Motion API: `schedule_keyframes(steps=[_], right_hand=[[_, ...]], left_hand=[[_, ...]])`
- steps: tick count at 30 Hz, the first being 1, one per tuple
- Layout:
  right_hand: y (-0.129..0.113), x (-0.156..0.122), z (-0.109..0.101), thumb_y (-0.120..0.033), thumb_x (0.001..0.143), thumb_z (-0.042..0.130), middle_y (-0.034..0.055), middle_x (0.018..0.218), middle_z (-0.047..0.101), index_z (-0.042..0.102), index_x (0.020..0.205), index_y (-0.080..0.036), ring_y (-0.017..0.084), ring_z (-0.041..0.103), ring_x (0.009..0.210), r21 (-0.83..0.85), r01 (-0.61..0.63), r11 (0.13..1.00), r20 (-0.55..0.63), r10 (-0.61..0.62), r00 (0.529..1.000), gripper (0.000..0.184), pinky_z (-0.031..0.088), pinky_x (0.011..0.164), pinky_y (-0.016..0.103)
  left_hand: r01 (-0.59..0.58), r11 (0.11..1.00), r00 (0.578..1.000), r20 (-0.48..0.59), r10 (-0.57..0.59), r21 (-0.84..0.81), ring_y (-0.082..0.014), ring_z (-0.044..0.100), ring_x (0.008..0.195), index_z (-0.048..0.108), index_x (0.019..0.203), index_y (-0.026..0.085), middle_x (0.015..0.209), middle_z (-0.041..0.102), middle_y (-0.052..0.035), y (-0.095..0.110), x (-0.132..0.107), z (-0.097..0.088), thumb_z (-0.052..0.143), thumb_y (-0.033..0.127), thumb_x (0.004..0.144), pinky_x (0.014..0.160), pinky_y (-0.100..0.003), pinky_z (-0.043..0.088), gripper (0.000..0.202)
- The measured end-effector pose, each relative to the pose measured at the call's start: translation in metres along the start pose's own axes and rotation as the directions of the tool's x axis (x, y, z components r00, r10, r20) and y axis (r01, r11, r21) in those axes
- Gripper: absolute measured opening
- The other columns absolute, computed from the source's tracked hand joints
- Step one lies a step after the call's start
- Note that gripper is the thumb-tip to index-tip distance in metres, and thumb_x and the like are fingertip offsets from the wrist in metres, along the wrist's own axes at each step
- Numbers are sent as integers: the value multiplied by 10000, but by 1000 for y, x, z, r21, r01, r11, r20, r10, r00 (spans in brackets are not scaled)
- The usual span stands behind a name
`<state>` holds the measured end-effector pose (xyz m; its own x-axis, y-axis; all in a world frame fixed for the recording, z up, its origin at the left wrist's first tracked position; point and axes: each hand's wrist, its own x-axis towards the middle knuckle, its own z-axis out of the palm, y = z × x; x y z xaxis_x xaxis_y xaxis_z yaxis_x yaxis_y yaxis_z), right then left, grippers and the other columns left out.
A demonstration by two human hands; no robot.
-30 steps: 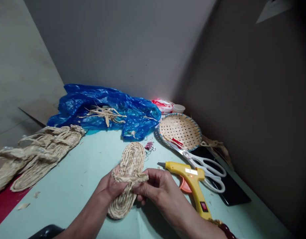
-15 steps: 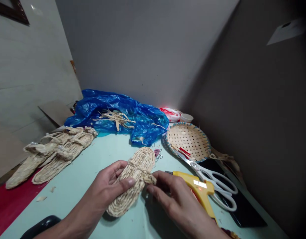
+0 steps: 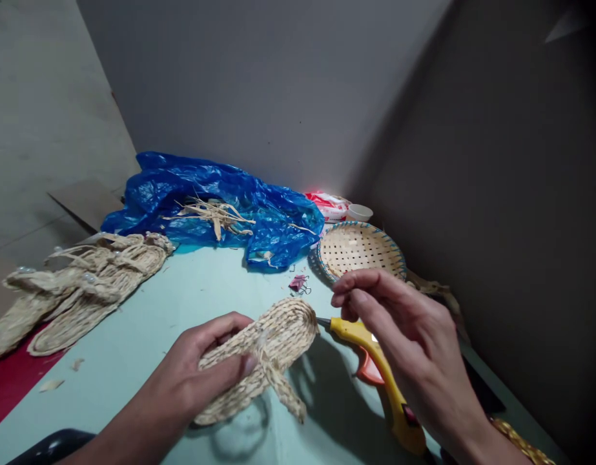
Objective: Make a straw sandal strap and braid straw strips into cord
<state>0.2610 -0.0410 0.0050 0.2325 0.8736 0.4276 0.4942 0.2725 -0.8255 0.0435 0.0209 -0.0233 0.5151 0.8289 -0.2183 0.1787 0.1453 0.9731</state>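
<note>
My left hand grips a woven straw sandal, thumb on top and fingers at its far side. The sandal is tilted above the table. A braided strap crosses its middle, and one end sticks out past the near right edge. My right hand is apart from the sandal, raised over the yellow glue gun. Its thumb and fingers are drawn together; whether anything is between them is hidden. The glue gun lies with its nozzle near the sandal's far end. The white scissors are hidden behind my right hand.
Several straw sandals with beads lie at the left, partly on a red sheet. Behind stands a blue plastic bag with straw strips on it. A woven basket, a small bowl and a purple binder clip are farther right.
My right hand has let go of the strap and moved up and right over the glue gun. The sandal has turned and tilted in my left hand, its strap end now loose. The view has shifted slightly.
</note>
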Motion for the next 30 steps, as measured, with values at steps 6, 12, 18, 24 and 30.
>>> schedule_keyframes(steps=[6,12,18,24,30], right_hand=[[3,1,-6,-247,962,481,-8,666,516,578,741,-213,120,479,590,106,-18,994,3,18,1000,243,385,515,232],[-6,0,-4,-255,989,464,-20,660,563,604,834,-220,106,501,578,107,-49,993,128,35,991,212,419,557,217],[-6,4,-9,-302,1022,394,-55,541,471,490,704,-216,84,408,473,23,-78,997,123,74,990,343,331,486,220],[-2,5,-19,-354,992,459,-59,553,324,335,585,-213,88,273,494,-35,-43,998,-36,42,998,448,243,473,248],[-9,-15,-44,-285,1024,431,-1,684,620,585,753,-181,101,540,594,-82,7,997,28,-4,1000,329,416,599,226]], left_hand=[[126,984,992,34,-123,-124,-215,625,748,748,1007,237,759,698,-8,-4,-2,2,741,478,742,632,-240,473,359],[261,907,964,137,-228,-329,-187,635,714,741,1028,184,787,721,-40,-7,-1,1,726,391,788,619,-240,498,318],[247,837,963,24,-269,-488,-170,694,655,775,858,236,799,781,13,-4,8,-2,868,264,606,584,-201,544,270],[236,870,968,21,-252,-433,-242,751,791,779,931,212,928,816,-33,-7,13,-8,833,262,664,665,-230,591,278],[208,846,949,-109,-297,-491,-224,759,661,749,847,247,761,821,30,-28,25,-20,959,357,423,591,-178,610,486]])
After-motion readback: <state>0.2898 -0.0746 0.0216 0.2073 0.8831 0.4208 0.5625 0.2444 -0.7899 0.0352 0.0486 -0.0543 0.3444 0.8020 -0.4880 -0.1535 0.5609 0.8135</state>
